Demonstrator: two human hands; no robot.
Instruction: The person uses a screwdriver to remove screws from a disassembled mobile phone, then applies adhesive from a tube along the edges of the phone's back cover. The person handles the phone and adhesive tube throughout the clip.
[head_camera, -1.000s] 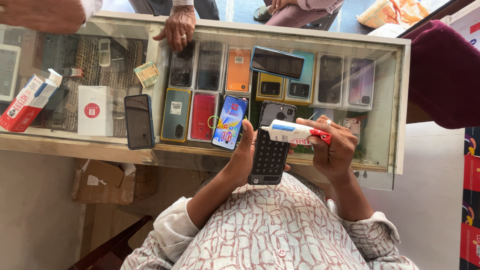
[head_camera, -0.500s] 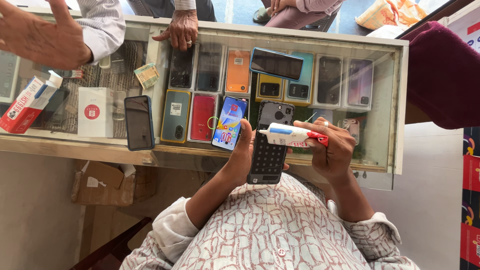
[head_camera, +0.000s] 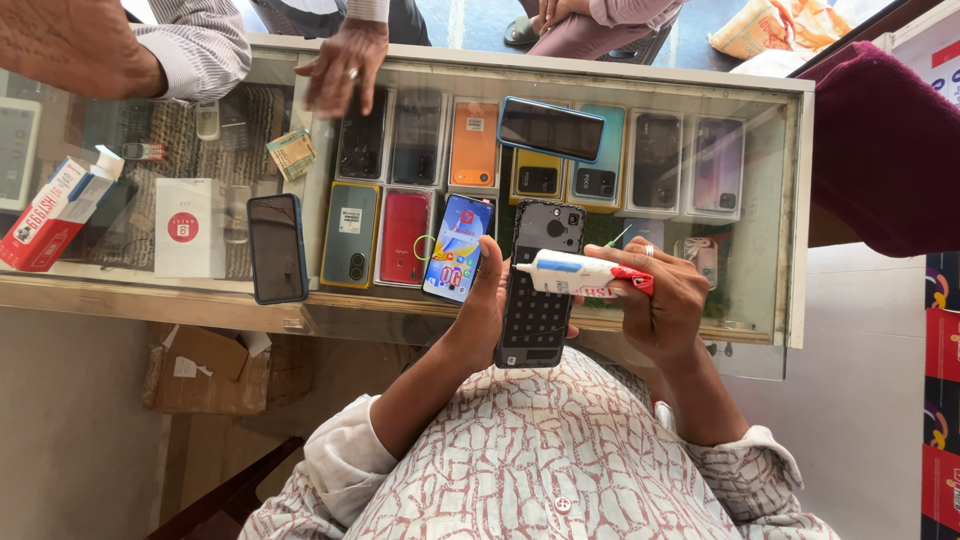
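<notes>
My left hand (head_camera: 478, 300) holds a black phone back cover (head_camera: 538, 300) upright over the near edge of the glass counter (head_camera: 770, 215), its inner side facing me. My right hand (head_camera: 665, 300) grips a white glue tube (head_camera: 575, 273) with a red end, lying across the cover. The tube's nozzle points left and sits at the cover's left edge, close to my left thumb.
Phones fill the glass display case. On top lie a dark phone (head_camera: 275, 248), a lit phone (head_camera: 458, 247), a blue-edged phone (head_camera: 552, 128), a red-and-white box (head_camera: 50, 215) and a white box (head_camera: 190, 228). Another person's hands (head_camera: 345, 65) reach over the far side. A cardboard box (head_camera: 205, 365) sits below.
The other person's hand at the top left dropped into view, then drew back a little. Their hand on the counter's far edge shifted and spread. My hands and the tube barely moved.
</notes>
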